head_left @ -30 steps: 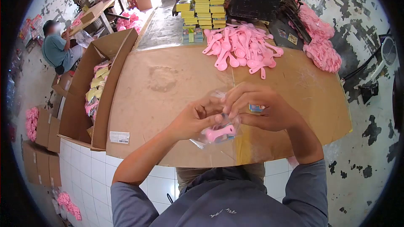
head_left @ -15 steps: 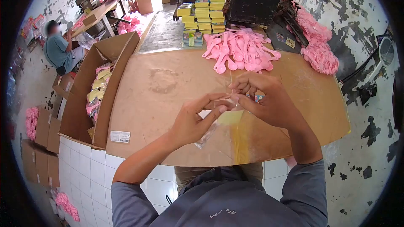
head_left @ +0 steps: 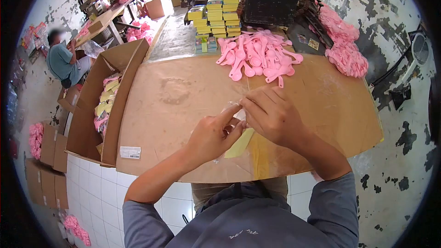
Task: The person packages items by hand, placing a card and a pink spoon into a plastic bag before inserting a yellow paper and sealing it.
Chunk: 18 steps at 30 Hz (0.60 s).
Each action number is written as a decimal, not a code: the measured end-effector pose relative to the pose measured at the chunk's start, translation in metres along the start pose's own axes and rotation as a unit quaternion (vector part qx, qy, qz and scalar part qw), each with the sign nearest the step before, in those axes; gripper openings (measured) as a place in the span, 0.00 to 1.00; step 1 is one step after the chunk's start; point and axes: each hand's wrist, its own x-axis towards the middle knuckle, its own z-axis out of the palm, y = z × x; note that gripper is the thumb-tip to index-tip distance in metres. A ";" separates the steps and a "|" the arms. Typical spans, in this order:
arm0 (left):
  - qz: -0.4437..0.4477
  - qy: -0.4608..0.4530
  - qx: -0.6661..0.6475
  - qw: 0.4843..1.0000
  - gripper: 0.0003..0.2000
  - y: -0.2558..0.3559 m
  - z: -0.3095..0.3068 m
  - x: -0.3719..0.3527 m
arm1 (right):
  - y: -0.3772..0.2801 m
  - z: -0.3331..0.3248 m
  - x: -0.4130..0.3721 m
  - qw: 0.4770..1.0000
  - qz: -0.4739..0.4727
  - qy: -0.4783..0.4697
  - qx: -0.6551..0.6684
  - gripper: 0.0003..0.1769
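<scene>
Both hands meet over the cardboard-covered table (head_left: 174, 133). My left hand (head_left: 209, 133) pinches a clear plastic bag (head_left: 233, 107) between thumb and forefinger. Fingers bunched together, my right hand (head_left: 274, 117) grips the same bag close to the left fingertips. Below the hands a pale yellow card (head_left: 240, 145) shows, overlapping the bag in this view. Much of the bag is hidden behind the fingers. Just beyond my right hand lies a pile of pink measuring spoons (head_left: 257, 55), one spoon pointing toward the knuckles.
Stacks of yellow-edged cards (head_left: 215, 16) stand behind the spoons, beside a black machine (head_left: 271, 0). Bagged pink items (head_left: 344, 46) heap up at the right. An open carton (head_left: 123, 105) with packed bags borders the table's left. Another person (head_left: 64, 59) sits at the far left.
My right hand has come down and left, closing against the left fingertips. The yellow card has shifted lower and left, and more of it shows.
</scene>
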 end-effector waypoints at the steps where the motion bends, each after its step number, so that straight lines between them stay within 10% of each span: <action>1: 0.002 -0.005 0.018 1.000 0.23 -0.001 0.001 0.001 | 0.001 0.001 -0.002 1.000 0.002 -0.013 -0.008 0.13; 7: 0.036 -0.070 0.121 0.990 0.24 0.004 -0.005 0.008 | 0.026 0.000 -0.006 0.981 0.152 -0.024 0.119 0.07; 11: -0.049 -0.086 -0.111 0.989 0.23 -0.015 -0.017 0.016 | 0.064 -0.063 -0.041 0.789 0.372 -0.072 0.484 0.04; 17: -0.095 -0.041 -0.329 0.939 0.20 -0.031 -0.016 0.012 | 0.175 -0.137 -0.189 0.603 0.290 0.158 0.726 0.09; 18: -0.107 -0.037 -0.327 0.938 0.20 -0.031 -0.015 0.011 | 0.196 -0.133 -0.228 0.800 0.366 0.055 0.471 0.12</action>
